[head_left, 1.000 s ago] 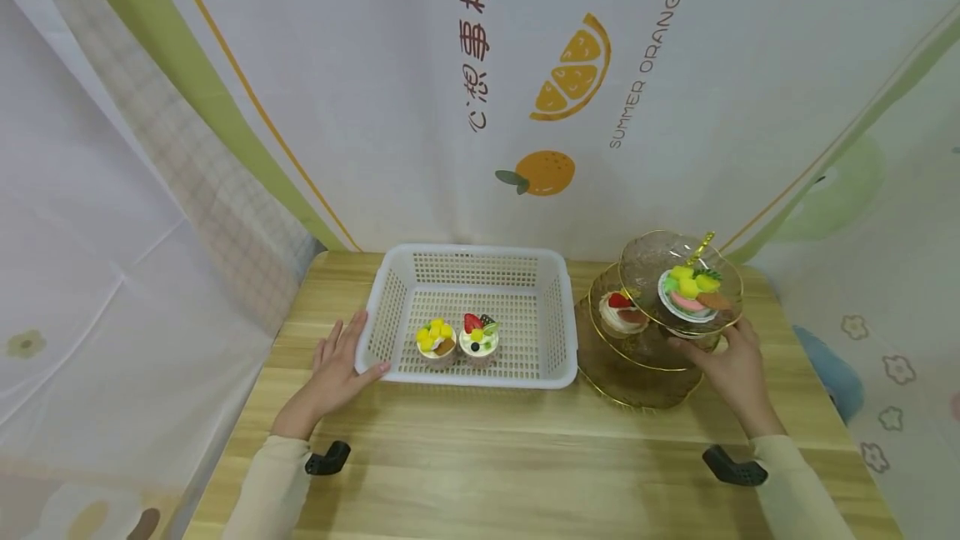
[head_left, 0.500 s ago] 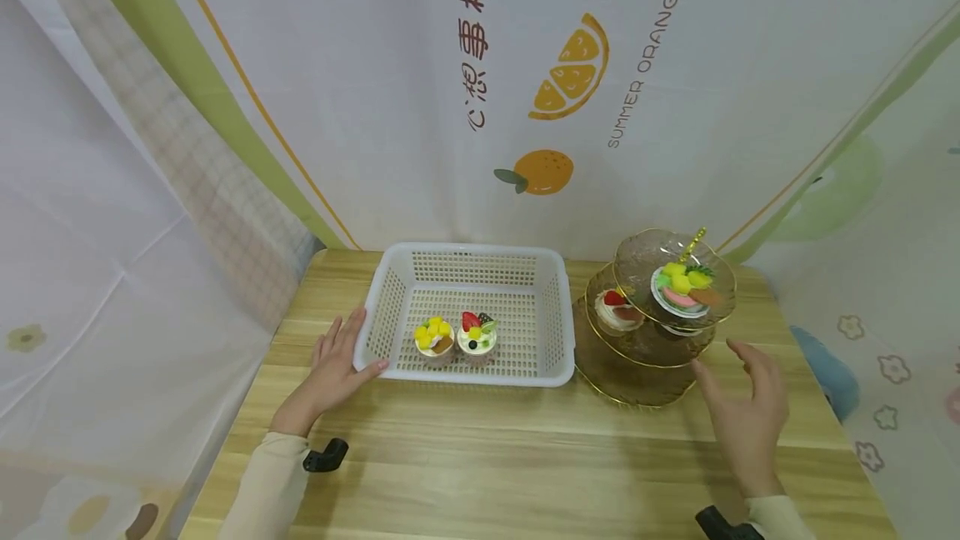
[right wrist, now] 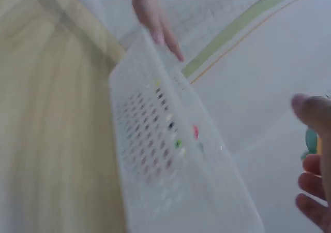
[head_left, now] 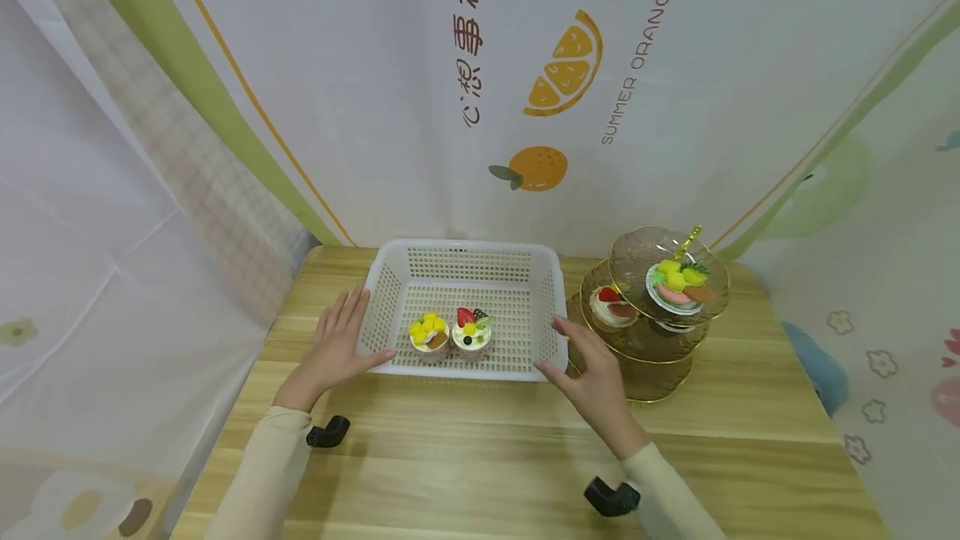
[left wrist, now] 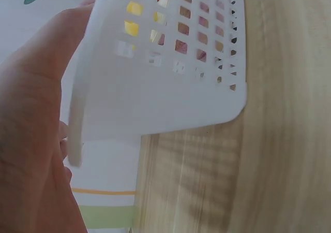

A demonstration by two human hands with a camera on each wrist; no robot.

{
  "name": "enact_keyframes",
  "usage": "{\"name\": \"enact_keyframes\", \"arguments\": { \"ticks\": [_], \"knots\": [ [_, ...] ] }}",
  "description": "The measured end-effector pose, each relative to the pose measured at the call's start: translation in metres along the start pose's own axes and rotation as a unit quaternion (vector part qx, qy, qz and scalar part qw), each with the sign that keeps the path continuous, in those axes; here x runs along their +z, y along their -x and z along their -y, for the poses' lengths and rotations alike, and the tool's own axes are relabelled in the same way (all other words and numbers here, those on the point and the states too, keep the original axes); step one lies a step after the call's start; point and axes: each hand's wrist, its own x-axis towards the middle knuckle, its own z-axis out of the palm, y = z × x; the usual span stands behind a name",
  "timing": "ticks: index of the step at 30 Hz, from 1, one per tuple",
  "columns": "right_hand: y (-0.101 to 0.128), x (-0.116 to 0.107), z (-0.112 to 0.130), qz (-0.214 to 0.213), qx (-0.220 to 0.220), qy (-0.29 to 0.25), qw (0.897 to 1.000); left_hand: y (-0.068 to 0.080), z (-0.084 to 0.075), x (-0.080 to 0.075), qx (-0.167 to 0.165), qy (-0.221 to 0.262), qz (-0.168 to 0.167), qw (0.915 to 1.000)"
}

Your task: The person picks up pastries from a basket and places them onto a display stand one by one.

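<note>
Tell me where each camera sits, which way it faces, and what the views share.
Head: worn on the head, looking forward and down at the wooden table; both forearms, left hand and right hand show.
Left wrist: beside the left hand, facing the white basket wall from outside.
Right wrist: blurred, facing the basket's other side; right fingertips show at the edge.
Shared: all three show the white basket on the table.

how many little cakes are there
4: two side by side in the white basket, at and; one on the stand's middle tier; one on top.
</note>
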Motion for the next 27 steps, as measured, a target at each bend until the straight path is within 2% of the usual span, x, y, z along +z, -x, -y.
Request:
{"name": "enact_keyframes", "arguments": {
  "ticks": [3, 5, 9, 13, 19, 24, 27],
  "knots": [
    [-0.035, 0.025, 0.003, 0.072, 0.022, 0.009, 0.997, -0.009, 0.002, 0.0, -0.001, 0.002, 0.018, 0.9998],
    [-0.057, 0.038, 0.003, 0.131, 0.046, 0.012, 0.99, -0.013, 0.005, 0.0, -0.007, 0.004, 0.026, 0.9996],
    [-0.088, 0.06, -0.008, 0.237, 0.082, 0.016, 0.968, -0.017, 0.008, 0.001, -0.021, 0.006, 0.036, 0.9991],
    [-0.101, 0.074, -0.023, 0.318, 0.097, 0.017, 0.943, -0.016, 0.009, 0.001, -0.027, 0.01, 0.038, 0.9989],
    [-0.112, 0.085, -0.032, 0.398, 0.105, 0.011, 0.911, -0.011, 0.011, -0.002, -0.03, 0.02, 0.043, 0.9984],
    [-0.117, 0.093, -0.036, 0.443, 0.121, 0.014, 0.888, -0.007, 0.014, -0.002, -0.029, 0.033, 0.053, 0.9977],
    [-0.118, 0.097, -0.039, 0.463, 0.129, 0.024, 0.877, -0.004, 0.013, -0.001, -0.025, 0.036, 0.047, 0.9979]
  ]
}}
